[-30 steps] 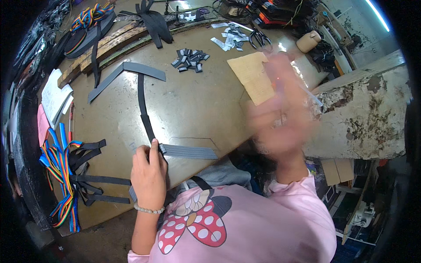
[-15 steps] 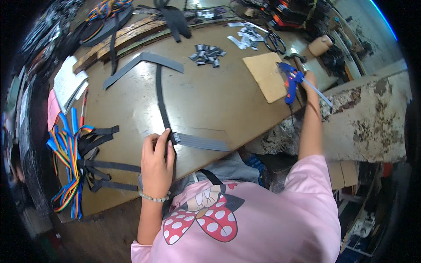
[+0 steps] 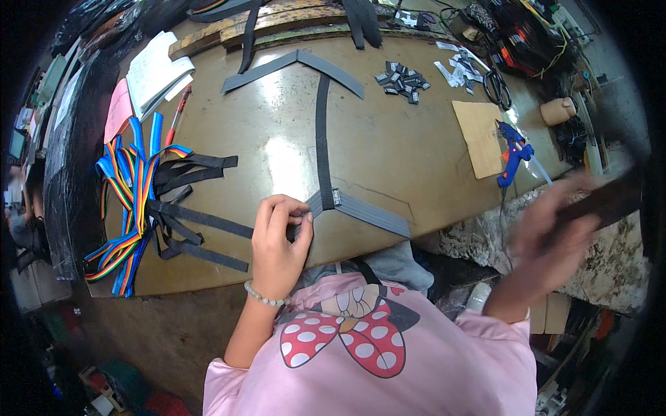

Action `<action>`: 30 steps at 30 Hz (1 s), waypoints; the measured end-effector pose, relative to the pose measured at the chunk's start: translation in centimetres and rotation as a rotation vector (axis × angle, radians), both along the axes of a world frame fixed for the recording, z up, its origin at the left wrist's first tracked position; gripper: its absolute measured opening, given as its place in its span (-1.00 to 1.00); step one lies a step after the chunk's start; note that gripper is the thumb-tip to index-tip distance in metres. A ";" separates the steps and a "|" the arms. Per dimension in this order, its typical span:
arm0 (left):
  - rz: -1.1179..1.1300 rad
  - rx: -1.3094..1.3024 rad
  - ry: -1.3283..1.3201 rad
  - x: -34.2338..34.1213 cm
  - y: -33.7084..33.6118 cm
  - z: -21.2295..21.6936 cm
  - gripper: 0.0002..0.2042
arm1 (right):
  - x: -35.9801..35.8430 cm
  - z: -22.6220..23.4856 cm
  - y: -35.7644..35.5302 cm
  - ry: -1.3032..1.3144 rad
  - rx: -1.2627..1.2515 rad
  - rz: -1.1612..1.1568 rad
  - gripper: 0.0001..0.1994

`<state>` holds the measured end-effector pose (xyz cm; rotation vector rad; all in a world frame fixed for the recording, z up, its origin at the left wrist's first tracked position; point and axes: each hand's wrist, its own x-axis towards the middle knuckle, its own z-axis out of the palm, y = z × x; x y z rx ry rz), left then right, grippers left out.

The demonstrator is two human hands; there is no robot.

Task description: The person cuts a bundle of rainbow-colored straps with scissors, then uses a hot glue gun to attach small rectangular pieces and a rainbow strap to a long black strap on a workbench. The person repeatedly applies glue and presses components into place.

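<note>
My left hand (image 3: 281,232) pinches the left arm of a bent grey strap (image 3: 371,215) near the table's front edge. A black strap (image 3: 322,139) runs up from that bend to a second bent grey strap (image 3: 298,59). At their lower joint sits a small dark label (image 3: 337,198). Off the table's right side, my right hand (image 3: 548,239) is smeared by motion, its fingers around a long dark thing (image 3: 610,201) too blurred to name. A blue glue gun (image 3: 513,156) lies by a tan cardboard piece (image 3: 479,139).
Rainbow and black straps (image 3: 135,201) lie at the left, by papers (image 3: 156,73) and a red pen (image 3: 179,114). Several dark labels (image 3: 402,83), white scraps (image 3: 461,69) and scissors (image 3: 497,89) lie at the far right. A wooden beam (image 3: 277,31) borders the back.
My right hand has left the glue gun, coming nearer with a dark thing in it. My left hand has shifted from the label joint to the grey strap's left arm. The view has turned.
</note>
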<state>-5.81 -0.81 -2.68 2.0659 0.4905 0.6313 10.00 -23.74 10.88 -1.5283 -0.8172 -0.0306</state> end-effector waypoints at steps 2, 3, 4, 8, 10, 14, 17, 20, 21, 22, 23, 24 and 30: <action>0.006 -0.043 -0.042 0.1 0.1 -0.2 -0.82 | -2.6 -3.6 3.5 -0.127 -0.420 0.014 -0.63; 0.005 -0.068 -0.062 0.0 0.1 -0.3 -0.81 | -3.4 -5.0 4.6 -0.014 -0.695 0.083 -0.64; 0.011 -0.061 -0.062 0.0 0.1 -0.3 -0.81 | -4.2 -6.3 5.6 0.097 -0.837 0.155 -0.63; 0.034 -0.078 -0.067 -0.2 -0.1 -0.5 -0.79 | -5.0 -7.8 5.3 -0.122 -0.685 0.047 -0.65; 0.017 -0.077 -0.064 -0.3 0.0 -0.3 -0.79 | -5.4 -7.9 5.1 -0.163 -0.704 0.124 -0.68; 0.001 0.040 -0.013 -0.5 0.3 -0.3 -0.81 | -5.5 -9.2 5.1 -0.109 -0.959 0.121 -0.68; 0.001 -0.002 -0.016 -0.5 0.2 -0.3 -0.84 | -5.5 -9.7 5.0 -0.062 -0.741 0.046 -0.69; -0.038 0.085 -0.013 -0.4 0.2 -0.1 -0.83 | -5.5 -9.5 4.8 -0.124 -1.053 0.233 -0.68; -0.046 0.115 -0.004 -0.3 0.1 0.0 -0.82 | -5.4 -9.2 4.6 -0.063 -1.051 0.248 -0.66; -0.050 0.149 0.001 -0.2 0.0 0.2 -0.81 | -5.1 -9.2 4.5 -0.048 -0.997 0.161 -0.66; -0.064 0.176 0.001 -0.1 0.0 0.4 -0.79 | -4.7 -9.1 4.1 -0.029 -0.935 0.098 -0.66; -0.062 0.238 0.021 0.1 0.0 0.5 -0.79 | -4.0 -9.2 3.9 -0.052 -0.846 0.026 -0.65; -0.114 0.396 0.152 0.7 0.3 0.8 -0.77 | 1.6 -11.1 0.1 -0.313 -0.965 -0.513 -0.70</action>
